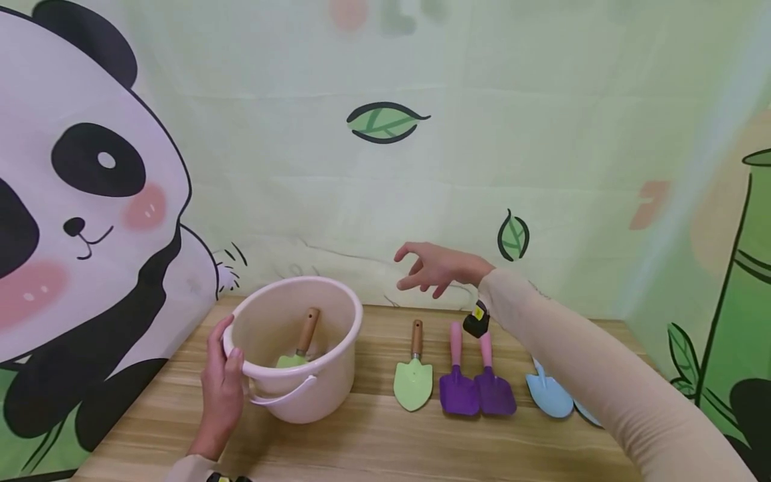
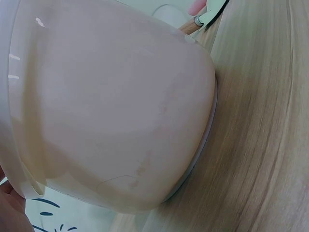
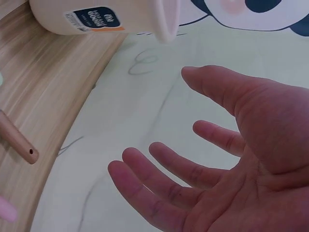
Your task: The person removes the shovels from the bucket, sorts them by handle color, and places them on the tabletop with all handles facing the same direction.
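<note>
A white plastic bucket [image 1: 322, 398] stands on the wooden table, its wire-like handle hanging at the front. My left hand [image 1: 220, 391] grips the bucket's rim on the left, thumb outside; in the left wrist view only part of this hand [image 2: 12, 210] shows beside the bucket wall [image 2: 116, 96]. Inside the bucket leans a green trowel [image 1: 308, 329], wooden handle up, its blade partly hidden. My right hand [image 1: 442, 266] hovers in the air right of the bucket, holding nothing. The right wrist view shows that hand's [image 3: 241, 159] fingers spread and loosely bent.
To the bucket's right lie a second green trowel [image 1: 413, 385], two purple shovels [image 1: 459, 395] with pink handles, and light blue trowels [image 1: 549, 396] partly covered by the right sleeve [image 1: 578, 355]. A printed panda cloth [image 1: 289, 167] rises behind the table [image 1: 373, 442].
</note>
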Demonstrator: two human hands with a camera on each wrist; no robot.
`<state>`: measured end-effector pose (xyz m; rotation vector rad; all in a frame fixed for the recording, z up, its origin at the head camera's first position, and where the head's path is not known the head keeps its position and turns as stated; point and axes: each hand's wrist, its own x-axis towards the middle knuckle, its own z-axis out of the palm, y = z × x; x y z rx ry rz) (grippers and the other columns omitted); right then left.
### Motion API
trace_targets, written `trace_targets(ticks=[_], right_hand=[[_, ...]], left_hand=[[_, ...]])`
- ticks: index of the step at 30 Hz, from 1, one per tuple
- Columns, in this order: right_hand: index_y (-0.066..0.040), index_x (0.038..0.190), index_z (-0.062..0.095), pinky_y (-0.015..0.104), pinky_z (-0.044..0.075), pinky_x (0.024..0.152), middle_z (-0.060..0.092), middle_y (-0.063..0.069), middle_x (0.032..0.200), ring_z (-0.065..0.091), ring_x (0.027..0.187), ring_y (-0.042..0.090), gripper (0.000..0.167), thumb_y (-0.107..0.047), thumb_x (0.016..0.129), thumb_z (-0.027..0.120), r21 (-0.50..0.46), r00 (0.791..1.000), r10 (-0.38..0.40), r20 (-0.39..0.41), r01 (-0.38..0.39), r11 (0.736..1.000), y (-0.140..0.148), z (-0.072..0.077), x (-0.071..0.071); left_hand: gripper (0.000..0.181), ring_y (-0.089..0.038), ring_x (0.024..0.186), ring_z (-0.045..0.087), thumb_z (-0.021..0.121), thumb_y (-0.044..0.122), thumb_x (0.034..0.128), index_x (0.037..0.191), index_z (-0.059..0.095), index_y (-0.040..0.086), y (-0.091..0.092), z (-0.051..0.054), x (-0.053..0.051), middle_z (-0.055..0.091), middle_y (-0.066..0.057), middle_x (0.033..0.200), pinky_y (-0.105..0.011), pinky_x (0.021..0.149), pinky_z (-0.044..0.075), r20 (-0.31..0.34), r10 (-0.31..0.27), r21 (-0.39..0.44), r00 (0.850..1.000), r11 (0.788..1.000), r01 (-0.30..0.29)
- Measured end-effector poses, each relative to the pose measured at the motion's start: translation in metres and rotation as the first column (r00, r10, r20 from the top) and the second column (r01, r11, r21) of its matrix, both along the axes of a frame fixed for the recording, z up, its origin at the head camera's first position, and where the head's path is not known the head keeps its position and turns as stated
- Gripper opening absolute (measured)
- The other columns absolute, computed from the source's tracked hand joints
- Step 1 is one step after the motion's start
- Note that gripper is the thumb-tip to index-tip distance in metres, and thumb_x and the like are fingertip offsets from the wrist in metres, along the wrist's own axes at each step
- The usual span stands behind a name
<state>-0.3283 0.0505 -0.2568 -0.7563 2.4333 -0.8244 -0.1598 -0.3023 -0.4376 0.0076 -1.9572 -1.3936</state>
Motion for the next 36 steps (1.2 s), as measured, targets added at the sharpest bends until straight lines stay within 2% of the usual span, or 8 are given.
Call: trace_targets(ticks=[5,15,20,27,36], right_hand=[[-0.018,0.147,0.041,0.045,0.06,0.083,0.062,0.018,0.134,0.064,0.108,0.033,0.061,-0.029,0.096,0.073,0.0,1.0,0.024,-0.01,-0.024,1.0,-0.008,0.014,0.001],[-0.02,0.146,0.042,0.041,0.06,0.081,0.065,0.013,0.129,0.066,0.106,0.031,0.062,-0.031,0.095,0.074,0.052,0.996,0.081,-0.037,-0.079,0.996,-0.033,0.05,0.011],[-0.02,0.147,0.041,0.04,0.061,0.08,0.064,0.013,0.13,0.068,0.104,0.031,0.062,-0.032,0.095,0.074,0.076,0.993,0.111,-0.033,-0.108,0.991,-0.047,0.063,0.015],[-0.019,0.147,0.042,0.039,0.061,0.078,0.053,0.012,0.141,0.071,0.1,0.028,0.064,-0.035,0.095,0.074,0.097,0.989,0.146,-0.013,-0.144,0.985,-0.07,0.073,0.02],[-0.017,0.144,0.046,0.041,0.061,0.078,0.06,0.013,0.126,0.072,0.098,0.029,0.063,-0.037,0.093,0.075,0.128,0.977,0.205,0.06,-0.211,0.969,-0.105,0.07,0.022]], left_hand=[[0.053,-0.016,0.12,0.055,0.041,0.014,0.1041,0.157,0.04,0.018,0.0,0.0,-0.001,0.051,-0.011,0.151,-0.008,0.094,0.041,0.004,0.006,-0.012,1.0,1.0,-0.006],[0.053,-0.016,0.118,0.055,0.041,0.014,0.1043,0.157,0.04,0.019,-0.001,0.0,0.0,0.052,-0.012,0.15,-0.008,0.093,0.041,-0.003,0.006,-0.023,1.0,1.0,-0.006],[0.053,-0.019,0.118,0.055,0.041,0.013,0.1035,0.157,0.041,0.018,-0.002,-0.001,-0.001,0.052,-0.012,0.15,-0.009,0.093,0.042,-0.01,-0.005,-0.017,1.0,1.0,0.005],[0.053,-0.021,0.119,0.055,0.041,0.014,0.1034,0.156,0.041,0.017,-0.002,-0.002,-0.002,0.052,-0.013,0.15,-0.008,0.093,0.041,-0.011,-0.002,-0.022,1.0,1.0,0.002],[0.053,-0.017,0.119,0.054,0.042,0.014,0.1039,0.157,0.04,0.017,-0.002,-0.001,-0.002,0.051,-0.012,0.151,-0.008,0.094,0.041,-0.001,0.003,-0.026,1.0,1.0,-0.003]])
